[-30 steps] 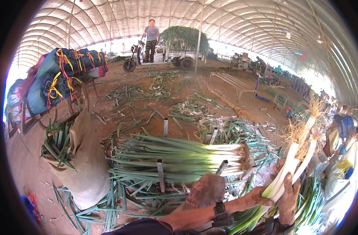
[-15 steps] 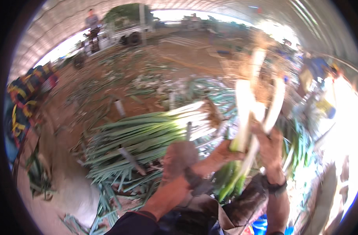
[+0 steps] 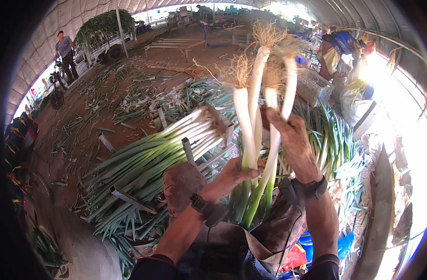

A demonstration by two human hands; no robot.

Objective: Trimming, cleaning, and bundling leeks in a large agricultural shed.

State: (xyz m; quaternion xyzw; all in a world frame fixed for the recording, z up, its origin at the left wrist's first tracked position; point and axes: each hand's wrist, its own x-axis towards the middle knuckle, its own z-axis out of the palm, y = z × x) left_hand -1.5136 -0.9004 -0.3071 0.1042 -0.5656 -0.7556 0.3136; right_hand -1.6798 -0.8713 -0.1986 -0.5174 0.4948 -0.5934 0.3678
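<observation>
Several large green onions point(image 3: 247, 128) stand upright before me, their shaggy roots at the top and green leaves hanging down to my lap. My left hand point(image 3: 236, 176) is closed round their lower part, where white turns to green. Higher up on the white stalks, my right hand point(image 3: 293, 142) is closed on the right side of the same bunch, its thumb pressed against a stalk. To the left, a big stack of green onions point(image 3: 159, 151) lies in a metal rack point(image 3: 187, 150), roots toward the far right.
More green onions point(image 3: 332, 137) lie at my right, near a plastic crate point(image 3: 313, 87). Trimmed leaves litter the dirt floor point(image 3: 129, 100). A pale sack point(image 3: 82, 247) sits at lower left. Farther off are a person point(image 3: 65, 51), a loaded cart point(image 3: 103, 44) and a bent-over person point(image 3: 335, 51).
The view has tilted and swung, shifting the surroundings. My hands and the held green onions now appear farther left in the picture, both hands still gripping. The bunch's stalks look slightly spread.
</observation>
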